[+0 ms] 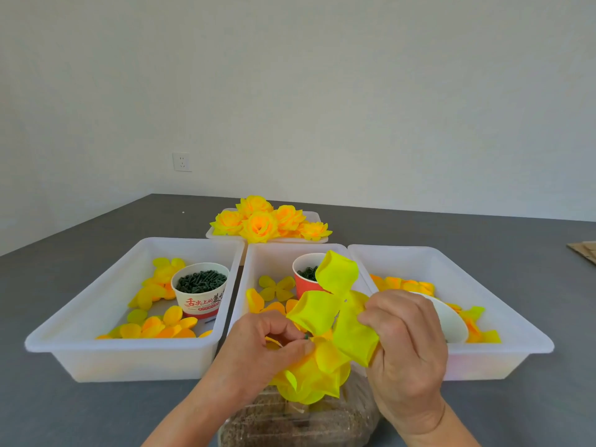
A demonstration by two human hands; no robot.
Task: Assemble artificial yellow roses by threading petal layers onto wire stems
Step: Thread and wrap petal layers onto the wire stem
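Observation:
My left hand grips a half-built yellow rose from below, thumb and fingers pinched near a small green stem tip. A loose yellow-green petal layer with a small centre hole is pinched by my right hand just above and right of the rose. One petal of that layer stands up in front of the red cup. Several finished yellow roses lie on a white tray at the back.
Three white bins sit side by side on the grey table: the left bin holds petals and a white cup of dark green pieces; the middle bin petals and the red cup; the right bin petals and a white bowl. A clear plastic bag lies near me.

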